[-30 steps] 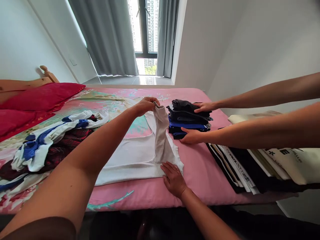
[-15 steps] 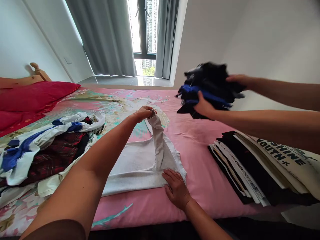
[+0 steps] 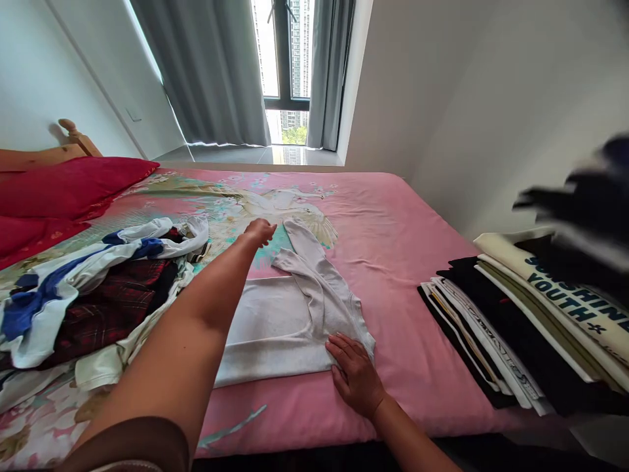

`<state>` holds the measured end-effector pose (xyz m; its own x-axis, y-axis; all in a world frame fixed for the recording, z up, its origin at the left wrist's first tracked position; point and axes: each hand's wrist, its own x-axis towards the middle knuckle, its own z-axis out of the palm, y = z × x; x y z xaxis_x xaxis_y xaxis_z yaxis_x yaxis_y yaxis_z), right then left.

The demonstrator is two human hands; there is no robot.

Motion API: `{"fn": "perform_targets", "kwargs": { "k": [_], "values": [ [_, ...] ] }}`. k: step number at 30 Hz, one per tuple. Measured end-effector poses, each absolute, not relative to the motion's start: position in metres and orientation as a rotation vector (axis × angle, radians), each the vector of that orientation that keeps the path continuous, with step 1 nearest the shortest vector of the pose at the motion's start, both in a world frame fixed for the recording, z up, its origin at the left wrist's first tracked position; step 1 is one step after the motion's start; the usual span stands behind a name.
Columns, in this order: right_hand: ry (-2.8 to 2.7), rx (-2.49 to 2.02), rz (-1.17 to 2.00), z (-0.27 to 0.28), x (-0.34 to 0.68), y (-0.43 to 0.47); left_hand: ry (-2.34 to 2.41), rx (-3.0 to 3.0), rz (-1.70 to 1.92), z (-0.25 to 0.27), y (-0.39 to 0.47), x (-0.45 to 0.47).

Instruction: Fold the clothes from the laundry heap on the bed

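A light grey long-sleeved top (image 3: 278, 305) lies partly folded on the bed, its two sleeves pointing up and left towards the window side. My right hand (image 3: 351, 370) rests flat on its lower right part, fingers stretched out. Above the bedspread, just left of the sleeve ends, hovers my left hand (image 3: 260, 231). Its fingers are loosely bent and apart from the cloth, with nothing visible in them. My left forearm hides the top's left end.
Unfolded clothes (image 3: 108, 288) are heaped on the left, near red pillows (image 3: 78, 190). Folded clothes (image 3: 515, 314) form a row at the right edge. Above them is a blurred dark bundle of clothes (image 3: 580, 203). The pink bedspread (image 3: 393, 242) reaches towards the window.
My left hand has let go of the sleeve and moved left; the sleeve now lies down. The dark bundle has moved far right, and the other person's hands have left the view.
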<state>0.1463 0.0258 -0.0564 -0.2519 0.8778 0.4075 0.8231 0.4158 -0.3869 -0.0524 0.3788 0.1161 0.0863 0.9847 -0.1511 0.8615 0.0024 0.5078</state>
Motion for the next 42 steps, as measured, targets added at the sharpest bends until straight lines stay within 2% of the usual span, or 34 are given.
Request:
{"fn": "perform_targets", "kwargs": {
  "k": [6,12,19,25,35,42],
  "values": [
    [-2.107,-1.429,0.132,-0.057,0.147,0.026,1.803,1.768,0.104,0.046,0.372,-0.068],
    [-2.111,-1.433,0.140,-0.057,0.147,0.027,1.818,1.763,0.217,0.008,0.363,-0.070],
    [-2.113,-1.449,0.155,-0.059,0.147,0.027,1.804,1.840,0.566,0.013,0.378,-0.065],
    [-2.102,-1.437,0.161,-0.058,0.148,0.028,1.707,1.850,0.677,0.031,0.382,-0.066],
    [-2.095,-1.425,0.148,-0.059,0.149,0.029,1.699,1.737,0.174,0.014,0.393,-0.076],
    [-2.101,-1.448,0.159,-0.059,0.149,0.029,1.835,1.780,0.134,0.009,0.396,-0.074]
  ]
}}
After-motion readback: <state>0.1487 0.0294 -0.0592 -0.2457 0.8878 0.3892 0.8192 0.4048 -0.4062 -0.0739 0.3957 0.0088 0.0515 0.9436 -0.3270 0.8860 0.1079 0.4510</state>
